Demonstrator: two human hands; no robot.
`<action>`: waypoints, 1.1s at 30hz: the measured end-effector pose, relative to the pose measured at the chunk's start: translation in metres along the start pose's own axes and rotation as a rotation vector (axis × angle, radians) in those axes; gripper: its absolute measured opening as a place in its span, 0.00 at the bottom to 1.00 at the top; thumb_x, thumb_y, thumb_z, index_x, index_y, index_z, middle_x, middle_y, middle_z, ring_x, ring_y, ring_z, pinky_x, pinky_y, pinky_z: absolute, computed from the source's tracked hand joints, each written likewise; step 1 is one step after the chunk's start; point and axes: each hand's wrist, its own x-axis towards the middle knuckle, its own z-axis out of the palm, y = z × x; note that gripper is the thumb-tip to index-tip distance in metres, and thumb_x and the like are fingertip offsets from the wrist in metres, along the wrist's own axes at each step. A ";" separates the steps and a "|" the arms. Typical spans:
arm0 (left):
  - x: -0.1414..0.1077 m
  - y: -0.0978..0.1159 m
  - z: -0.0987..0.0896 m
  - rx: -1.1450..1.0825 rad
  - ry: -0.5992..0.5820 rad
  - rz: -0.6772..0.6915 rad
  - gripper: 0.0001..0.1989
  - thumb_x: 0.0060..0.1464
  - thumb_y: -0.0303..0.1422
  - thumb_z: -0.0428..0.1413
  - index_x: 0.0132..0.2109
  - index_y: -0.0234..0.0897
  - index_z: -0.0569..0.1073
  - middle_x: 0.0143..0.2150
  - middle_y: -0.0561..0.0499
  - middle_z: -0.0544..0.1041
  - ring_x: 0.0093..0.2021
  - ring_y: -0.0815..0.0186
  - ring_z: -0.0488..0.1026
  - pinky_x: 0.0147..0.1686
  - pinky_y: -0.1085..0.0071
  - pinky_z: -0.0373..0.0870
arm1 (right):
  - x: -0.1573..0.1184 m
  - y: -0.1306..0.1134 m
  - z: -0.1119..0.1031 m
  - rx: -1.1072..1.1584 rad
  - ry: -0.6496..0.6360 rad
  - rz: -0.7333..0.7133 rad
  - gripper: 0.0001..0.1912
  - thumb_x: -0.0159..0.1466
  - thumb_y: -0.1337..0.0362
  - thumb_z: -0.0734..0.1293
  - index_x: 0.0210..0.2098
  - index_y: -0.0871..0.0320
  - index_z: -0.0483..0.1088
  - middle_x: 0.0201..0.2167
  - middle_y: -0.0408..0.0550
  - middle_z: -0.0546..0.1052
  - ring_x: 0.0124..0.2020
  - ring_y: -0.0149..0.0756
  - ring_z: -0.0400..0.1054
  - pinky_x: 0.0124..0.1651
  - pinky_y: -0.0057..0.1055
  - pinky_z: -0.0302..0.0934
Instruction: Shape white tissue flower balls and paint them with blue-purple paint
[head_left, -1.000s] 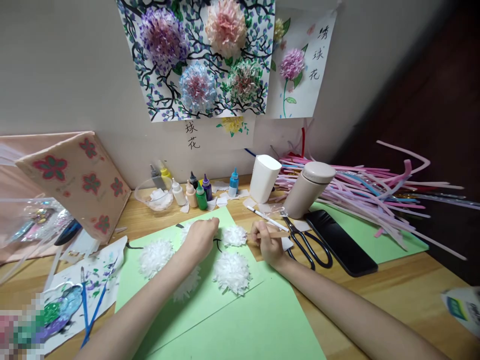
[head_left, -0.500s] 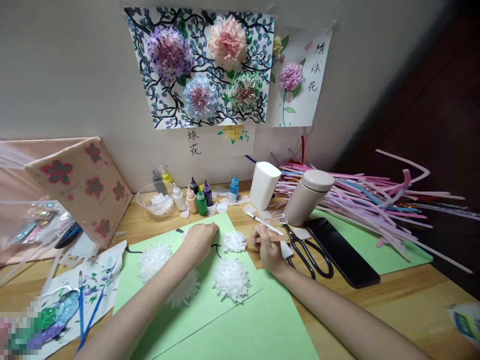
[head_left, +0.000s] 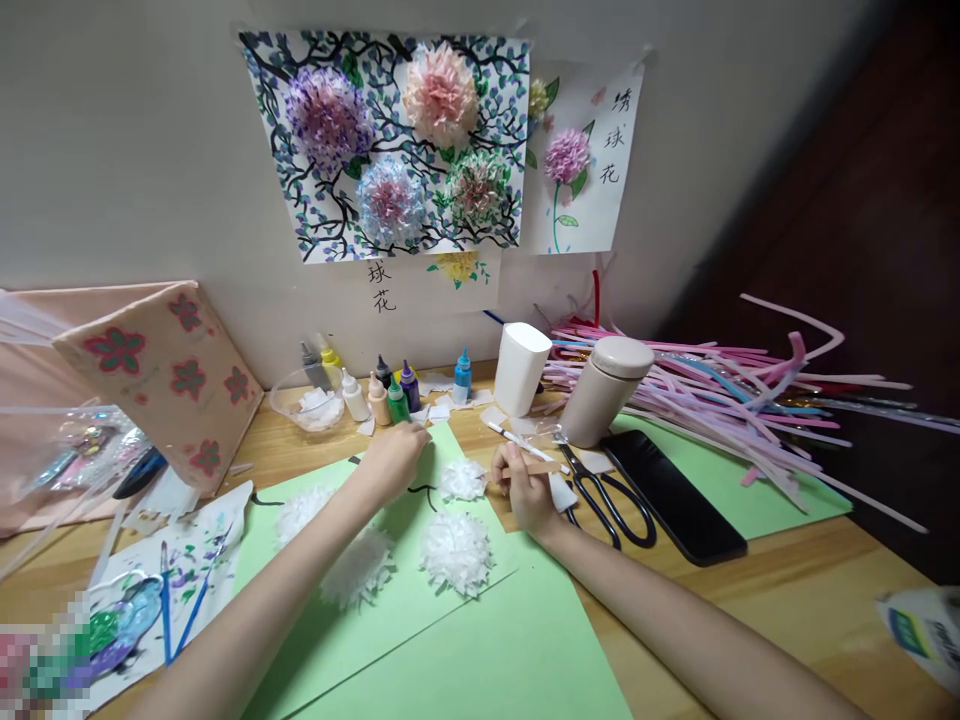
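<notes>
My left hand is closed, fingers curled down at the top of a light green sheet; whatever they pinch is hidden. A green paint bottle stands just behind it. White paper pompom flowers, among them one below the hand and a smaller one to its right, sit on the sheet, some partly covered by my left forearm. Short black curved lines show on the sheet. My right hand is closed around a flat wooden stick, just right of the small flower.
Black-handled scissors, a white pen and a black phone lie to the right. Behind stand a white cup, a lidded jar and several paint bottles. Brushes and a palette are at left.
The view has shifted slightly. My left hand has edged up toward the green bottle, fingers still curled. My right hand keeps the wooden stick, near the same spot.
</notes>
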 end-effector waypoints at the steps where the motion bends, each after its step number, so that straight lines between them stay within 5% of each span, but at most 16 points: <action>1: 0.005 -0.001 -0.001 0.029 0.042 0.046 0.21 0.44 0.15 0.44 0.42 0.33 0.71 0.46 0.43 0.73 0.45 0.60 0.68 0.38 0.69 0.63 | 0.000 0.000 0.000 0.009 -0.002 0.006 0.26 0.66 0.52 0.47 0.17 0.57 0.57 0.14 0.39 0.58 0.16 0.27 0.54 0.21 0.26 0.49; 4: 0.021 0.000 0.001 0.118 0.080 0.152 0.18 0.45 0.17 0.45 0.43 0.28 0.71 0.54 0.38 0.66 0.52 0.56 0.62 0.43 0.65 0.61 | 0.000 -0.002 0.000 0.018 0.002 0.008 0.26 0.65 0.51 0.47 0.16 0.57 0.57 0.13 0.39 0.57 0.15 0.27 0.53 0.20 0.26 0.49; 12: 0.036 0.002 0.015 0.166 0.060 0.152 0.13 0.49 0.19 0.45 0.38 0.27 0.72 0.43 0.38 0.72 0.45 0.57 0.65 0.40 0.64 0.60 | 0.000 -0.001 0.001 0.003 0.004 -0.005 0.26 0.66 0.52 0.47 0.16 0.57 0.57 0.13 0.39 0.58 0.15 0.27 0.54 0.21 0.26 0.49; 16: 0.028 0.000 0.008 0.150 0.116 0.123 0.15 0.48 0.18 0.45 0.41 0.27 0.71 0.47 0.38 0.70 0.47 0.57 0.64 0.42 0.64 0.60 | 0.000 0.000 0.000 -0.021 0.014 -0.022 0.25 0.66 0.54 0.47 0.17 0.57 0.57 0.14 0.40 0.60 0.17 0.27 0.55 0.23 0.26 0.51; 20: 0.006 0.005 -0.014 -0.152 0.281 0.054 0.16 0.53 0.21 0.44 0.46 0.34 0.70 0.47 0.45 0.71 0.47 0.60 0.65 0.45 0.64 0.61 | 0.005 -0.003 0.000 -0.084 0.090 -0.078 0.18 0.65 0.55 0.53 0.24 0.56 0.61 0.22 0.42 0.65 0.26 0.31 0.62 0.30 0.27 0.56; 25: -0.020 0.020 -0.038 -0.604 0.298 0.048 0.10 0.54 0.28 0.49 0.41 0.41 0.72 0.42 0.51 0.74 0.45 0.64 0.67 0.46 0.67 0.62 | 0.010 -0.007 0.001 0.134 0.053 0.037 0.13 0.64 0.54 0.54 0.35 0.55 0.64 0.35 0.48 0.73 0.30 0.34 0.68 0.31 0.30 0.63; 33: -0.019 0.028 -0.032 -0.788 0.261 0.043 0.07 0.53 0.34 0.51 0.33 0.38 0.72 0.36 0.51 0.75 0.40 0.64 0.69 0.41 0.68 0.64 | 0.009 -0.004 0.001 0.073 -0.165 0.012 0.11 0.59 0.57 0.63 0.37 0.57 0.68 0.31 0.46 0.74 0.32 0.35 0.69 0.35 0.29 0.63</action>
